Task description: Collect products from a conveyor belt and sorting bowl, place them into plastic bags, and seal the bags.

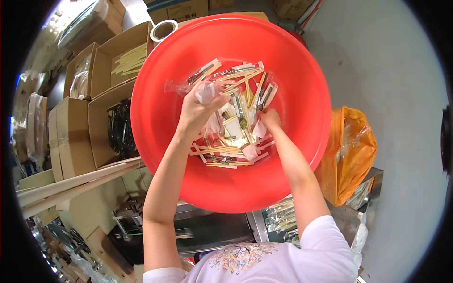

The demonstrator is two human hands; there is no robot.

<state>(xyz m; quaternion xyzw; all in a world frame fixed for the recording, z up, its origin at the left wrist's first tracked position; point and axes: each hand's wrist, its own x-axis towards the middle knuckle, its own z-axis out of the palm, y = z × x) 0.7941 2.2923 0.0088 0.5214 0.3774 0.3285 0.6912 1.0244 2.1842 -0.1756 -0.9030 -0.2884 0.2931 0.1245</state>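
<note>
A large red plastic basin holds a loose heap of clear-wrapped cutlery packets. Wooden chopsticks, dark utensils and white paper slips show through the wrapping. Over the heap's left side, my left hand is closed around crumpled clear plastic wrapping, which bulges above the thumb; what lies inside is hard to make out. At the right side of the heap, my right hand has its fingers pinched at the lower end of a cutlery packet. Those fingertips are partly hidden.
Cardboard boxes on the left hold chopsticks and black wrapped utensils. A tape roll lies by the basin's upper left rim. An orange bag stands at right. More wrapped packets lie below the basin, beside metal machinery.
</note>
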